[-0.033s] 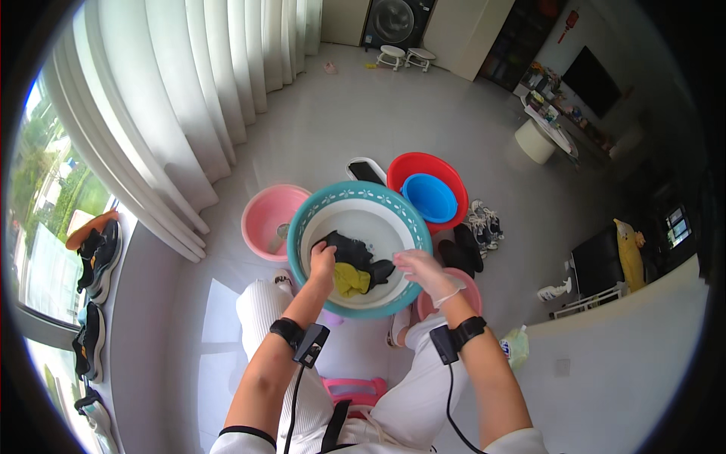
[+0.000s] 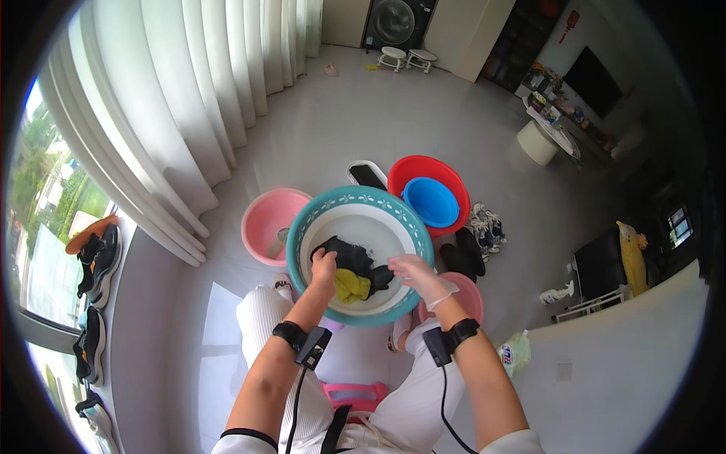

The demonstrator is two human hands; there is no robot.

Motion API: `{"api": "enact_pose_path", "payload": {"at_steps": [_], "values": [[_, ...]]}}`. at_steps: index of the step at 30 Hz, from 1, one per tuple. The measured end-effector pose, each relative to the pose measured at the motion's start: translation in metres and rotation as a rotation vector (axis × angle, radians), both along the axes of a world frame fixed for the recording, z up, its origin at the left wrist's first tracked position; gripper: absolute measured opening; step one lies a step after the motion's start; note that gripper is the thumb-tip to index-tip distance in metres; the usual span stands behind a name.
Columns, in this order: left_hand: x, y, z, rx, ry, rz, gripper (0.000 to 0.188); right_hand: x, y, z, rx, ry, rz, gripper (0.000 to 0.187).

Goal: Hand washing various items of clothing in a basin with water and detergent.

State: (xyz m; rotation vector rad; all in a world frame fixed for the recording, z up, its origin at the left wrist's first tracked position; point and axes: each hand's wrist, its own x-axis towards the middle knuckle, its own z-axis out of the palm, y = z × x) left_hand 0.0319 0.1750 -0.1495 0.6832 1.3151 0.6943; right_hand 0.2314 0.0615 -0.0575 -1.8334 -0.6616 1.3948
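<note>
A teal-rimmed white basin (image 2: 412,303) with a patterned edge stands before me, between my knees. In it lie a dark garment (image 2: 344,253) and a yellow-green cloth (image 2: 351,286), bunched together. My left hand (image 2: 324,266), bare, pinches the left part of the dark garment. Over the basin's right side, my right hand (image 2: 417,274) wears a thin translucent glove. Its fingers are stretched out toward the dark cloth's right end (image 2: 380,277), apart from it, and nothing shows in them.
Left of the basin is a pink basin (image 2: 261,219) with a scoop-like item inside. Beyond it on the right, a blue basin (image 2: 431,200) sits in a red one (image 2: 397,170). Another pink basin (image 2: 467,291), black shoes (image 2: 463,257) and sneakers (image 2: 486,227) are at the right.
My right hand has shifted slightly left and down over the basin. My left hand keeps its grip on the dark garment. The whole view has dipped a little.
</note>
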Motion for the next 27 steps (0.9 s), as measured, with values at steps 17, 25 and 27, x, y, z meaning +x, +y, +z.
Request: {"api": "enact_pose_path", "payload": {"at_steps": [17, 25, 27], "values": [[0.030, 0.026, -0.039, -0.511, -0.605, 0.111, 0.051, -0.069, 0.105, -0.131, 0.413, -0.151, 0.239, 0.027], [0.029, 0.019, -0.077, -0.348, -0.866, 0.027, 0.028, -0.075, 0.055, -0.021, 0.550, -0.462, 0.232, 0.026], [0.026, 0.012, -0.113, -0.158, -0.906, 0.122, 0.032, -0.083, 0.061, -0.031, 0.646, -0.701, 0.268, 0.024]]}}
